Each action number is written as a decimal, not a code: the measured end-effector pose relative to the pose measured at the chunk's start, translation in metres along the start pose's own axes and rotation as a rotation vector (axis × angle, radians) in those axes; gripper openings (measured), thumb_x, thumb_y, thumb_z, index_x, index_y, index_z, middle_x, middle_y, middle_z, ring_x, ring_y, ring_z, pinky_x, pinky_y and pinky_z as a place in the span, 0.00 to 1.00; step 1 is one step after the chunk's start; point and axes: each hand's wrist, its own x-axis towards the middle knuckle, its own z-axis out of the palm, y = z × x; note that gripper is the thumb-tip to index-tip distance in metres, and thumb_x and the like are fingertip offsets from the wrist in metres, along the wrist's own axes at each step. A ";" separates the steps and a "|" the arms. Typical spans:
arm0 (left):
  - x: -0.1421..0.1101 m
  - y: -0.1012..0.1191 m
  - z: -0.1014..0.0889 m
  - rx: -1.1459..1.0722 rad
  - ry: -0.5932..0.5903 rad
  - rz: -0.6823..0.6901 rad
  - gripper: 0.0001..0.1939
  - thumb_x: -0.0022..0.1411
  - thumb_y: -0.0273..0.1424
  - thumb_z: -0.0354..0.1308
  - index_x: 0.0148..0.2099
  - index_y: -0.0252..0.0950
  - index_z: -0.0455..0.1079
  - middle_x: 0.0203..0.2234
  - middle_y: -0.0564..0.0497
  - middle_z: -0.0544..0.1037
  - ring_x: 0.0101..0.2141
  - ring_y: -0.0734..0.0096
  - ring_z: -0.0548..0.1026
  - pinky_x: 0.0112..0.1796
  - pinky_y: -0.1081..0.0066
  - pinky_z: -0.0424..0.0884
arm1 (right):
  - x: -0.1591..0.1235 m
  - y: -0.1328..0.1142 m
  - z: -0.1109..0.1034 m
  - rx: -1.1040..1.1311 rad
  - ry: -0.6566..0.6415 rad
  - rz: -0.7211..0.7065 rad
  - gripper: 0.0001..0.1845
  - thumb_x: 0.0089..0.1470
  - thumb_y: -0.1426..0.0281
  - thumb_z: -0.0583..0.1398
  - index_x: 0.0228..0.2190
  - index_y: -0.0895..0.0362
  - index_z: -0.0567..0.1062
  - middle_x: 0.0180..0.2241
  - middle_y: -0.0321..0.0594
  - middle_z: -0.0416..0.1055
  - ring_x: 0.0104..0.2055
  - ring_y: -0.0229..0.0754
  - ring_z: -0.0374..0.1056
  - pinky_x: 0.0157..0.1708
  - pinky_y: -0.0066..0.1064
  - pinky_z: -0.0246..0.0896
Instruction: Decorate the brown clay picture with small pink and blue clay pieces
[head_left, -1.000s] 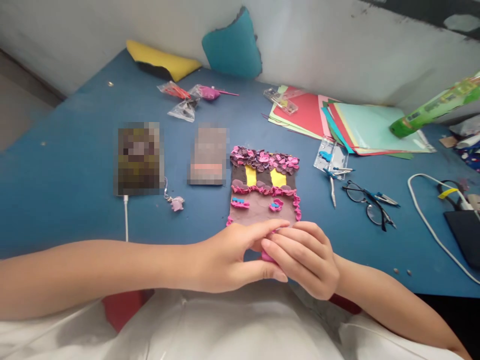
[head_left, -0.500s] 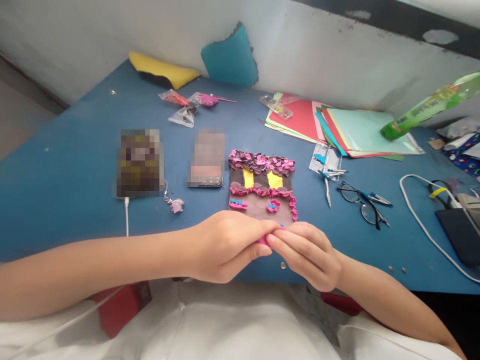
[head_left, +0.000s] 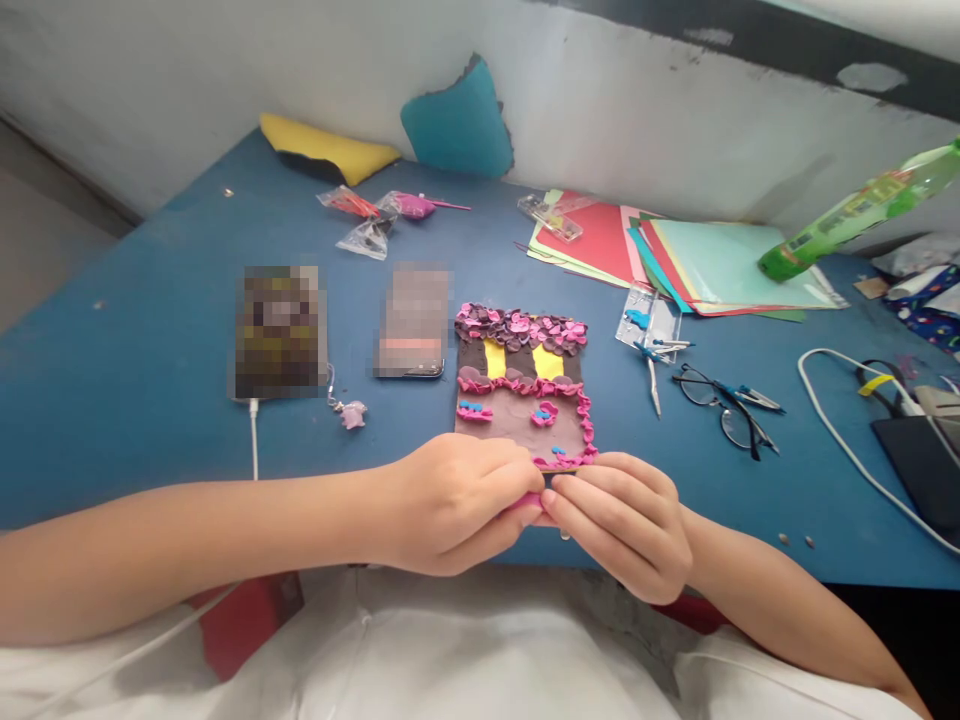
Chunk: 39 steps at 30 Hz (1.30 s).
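Observation:
My left hand (head_left: 457, 500) and my right hand (head_left: 622, 520) meet fingertip to fingertip at the near edge of a blue table (head_left: 150, 330). Both pinch a small piece of pink clay (head_left: 534, 499), mostly hidden between the fingers. Just beyond the fingertips lies a brown clay plaque (head_left: 521, 390) with pink and dark petals along its top, two yellow patches and pink trim down its right side.
Two phones (head_left: 279, 330) (head_left: 412, 320) lie left of the plaque, one with a white cable. A compass (head_left: 652, 355), glasses (head_left: 724, 400), coloured paper sheets (head_left: 675, 255), a green bottle (head_left: 862, 210) and a white cord (head_left: 847, 430) lie to the right. Plastic bags (head_left: 367, 215) sit at the back.
My hands have drawn slightly back from the plaque and closed to a fingertip pinch on the pink clay. The plaque's lower edge now shows. The view shifted a little.

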 end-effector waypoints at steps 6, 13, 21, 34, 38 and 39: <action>-0.002 -0.002 0.003 -0.072 0.029 -0.075 0.07 0.69 0.31 0.44 0.41 0.34 0.60 0.27 0.50 0.72 0.25 0.72 0.67 0.28 0.74 0.65 | -0.001 0.002 -0.002 -0.002 -0.043 0.027 0.15 0.59 0.79 0.50 0.33 0.68 0.78 0.30 0.48 0.76 0.32 0.41 0.71 0.26 0.31 0.66; 0.003 -0.002 -0.002 -0.126 0.045 -0.066 0.09 0.63 0.22 0.44 0.32 0.35 0.61 0.21 0.52 0.68 0.22 0.73 0.62 0.25 0.74 0.61 | -0.001 0.000 0.001 0.021 0.035 0.033 0.10 0.57 0.79 0.55 0.26 0.62 0.72 0.22 0.41 0.73 0.26 0.38 0.69 0.24 0.30 0.65; 0.000 -0.012 0.002 -0.149 0.167 -0.114 0.10 0.65 0.20 0.45 0.44 0.33 0.65 0.32 0.48 0.76 0.31 0.74 0.71 0.34 0.75 0.68 | -0.006 0.016 -0.003 -0.096 -0.046 0.189 0.05 0.61 0.75 0.53 0.34 0.61 0.68 0.24 0.44 0.75 0.28 0.39 0.72 0.26 0.30 0.67; 0.002 -0.019 0.000 -0.358 0.189 -0.421 0.12 0.66 0.29 0.44 0.31 0.35 0.63 0.20 0.56 0.63 0.22 0.76 0.60 0.26 0.74 0.59 | -0.013 0.035 0.001 -0.154 -0.068 0.246 0.10 0.55 0.81 0.58 0.40 0.60 0.71 0.30 0.43 0.78 0.31 0.39 0.75 0.31 0.28 0.71; 0.007 -0.021 -0.005 -0.870 0.288 -0.667 0.14 0.64 0.35 0.42 0.31 0.34 0.63 0.18 0.56 0.60 0.20 0.75 0.58 0.23 0.73 0.55 | -0.016 0.036 0.001 -0.090 -0.102 0.269 0.11 0.57 0.81 0.55 0.42 0.60 0.70 0.33 0.45 0.78 0.34 0.39 0.75 0.35 0.28 0.72; 0.008 -0.022 -0.005 -0.955 0.324 -0.681 0.14 0.63 0.36 0.43 0.31 0.34 0.63 0.18 0.56 0.60 0.20 0.75 0.58 0.22 0.72 0.55 | -0.017 0.036 0.001 -0.075 -0.100 0.292 0.07 0.58 0.79 0.56 0.40 0.60 0.70 0.30 0.43 0.77 0.31 0.37 0.74 0.32 0.27 0.71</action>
